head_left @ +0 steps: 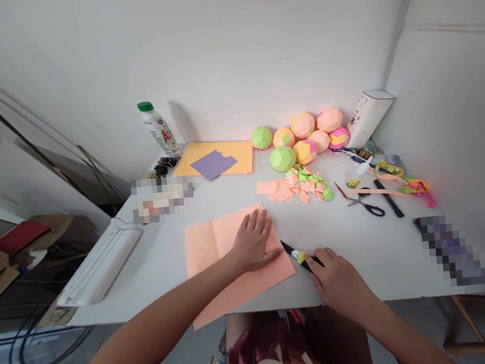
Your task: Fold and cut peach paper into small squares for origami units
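Observation:
A peach-coloured sheet of paper (202, 253) with a crease lies at the front of the white table, its lower left corner past the table edge. My left hand (254, 243) rests flat on it with the fingers stretched out. In my right hand (335, 276) is a utility knife (300, 257) with a yellow slider, held in closed fingers. Its blade end meets the sheet's right edge. Behind the sheet lie small peach paper pieces (283, 191) and green and peach folded bits (306, 182).
Several faceted paper balls (303, 124) sit against the wall. Scissors (367, 204), a glue bottle (358, 173) and a black stick-like tool (389, 198) lie right. A purple sheet (214, 164) rests on orange paper (242, 153). A bottle (159, 130) and a white device (101, 265) stand left.

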A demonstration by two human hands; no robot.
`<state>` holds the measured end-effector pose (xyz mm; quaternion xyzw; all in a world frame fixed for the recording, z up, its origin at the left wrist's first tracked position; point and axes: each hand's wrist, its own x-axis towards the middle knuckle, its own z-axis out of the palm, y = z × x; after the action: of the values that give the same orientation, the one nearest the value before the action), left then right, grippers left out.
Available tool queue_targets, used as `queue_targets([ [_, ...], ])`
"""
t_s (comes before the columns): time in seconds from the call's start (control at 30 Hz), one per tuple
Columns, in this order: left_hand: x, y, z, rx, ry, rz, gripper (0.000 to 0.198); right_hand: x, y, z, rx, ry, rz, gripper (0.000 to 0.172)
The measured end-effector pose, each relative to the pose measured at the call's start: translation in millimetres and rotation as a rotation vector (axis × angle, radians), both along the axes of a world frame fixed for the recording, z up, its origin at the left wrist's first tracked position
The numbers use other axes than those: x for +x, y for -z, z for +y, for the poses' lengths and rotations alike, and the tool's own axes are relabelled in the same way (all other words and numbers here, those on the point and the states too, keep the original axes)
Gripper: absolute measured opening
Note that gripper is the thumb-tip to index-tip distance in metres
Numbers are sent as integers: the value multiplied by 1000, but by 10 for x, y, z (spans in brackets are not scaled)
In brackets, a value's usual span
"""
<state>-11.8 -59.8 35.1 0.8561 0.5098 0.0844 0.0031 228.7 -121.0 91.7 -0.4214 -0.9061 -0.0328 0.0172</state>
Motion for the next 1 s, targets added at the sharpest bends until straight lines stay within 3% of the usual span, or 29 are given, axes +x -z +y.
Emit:
queue_targets([
  [0.4,1,10,11,2,3,-25,95,-189,-37,340,-66,40,-48,37],
  [0.63,-78,-104,183,19,20,-42,63,-165,-25,337,-73,33,-65,40],
  [0.83,-93,31,201,62,14,-90,65,-138,-41,315,-65,25,-80,41],
  [1.0,-92,112,203,77,19,-120,65,-224,-64,460,-73,50,-95,40],
])
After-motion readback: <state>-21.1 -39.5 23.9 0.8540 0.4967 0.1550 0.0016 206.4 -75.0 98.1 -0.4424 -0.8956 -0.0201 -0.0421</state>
